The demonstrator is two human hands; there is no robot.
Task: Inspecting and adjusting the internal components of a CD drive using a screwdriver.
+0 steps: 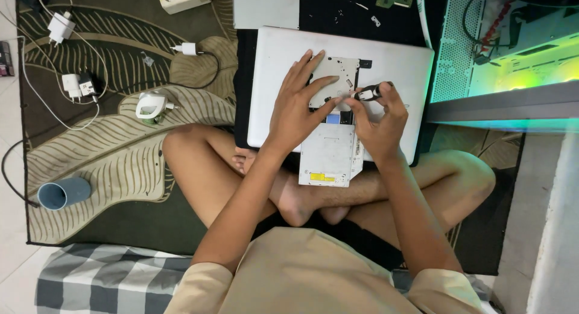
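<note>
My left hand (298,109) lies flat and open on the drive plate (338,79); my right hand (380,121) pinches a screwdriver (369,93) above the white laptop (392,67); a detached drive (329,157) lies just below, chargers (72,85) left.

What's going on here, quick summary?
A person sits cross-legged on a patterned rug with a white laptop across their legs. The left hand presses flat on a metal plate on it. The right hand holds a small screwdriver at the plate's edge. A silver drive unit lies nearest the person.

Drive (329,160) on laptop (392,61) — cup (63,192) perhaps far left
</note>
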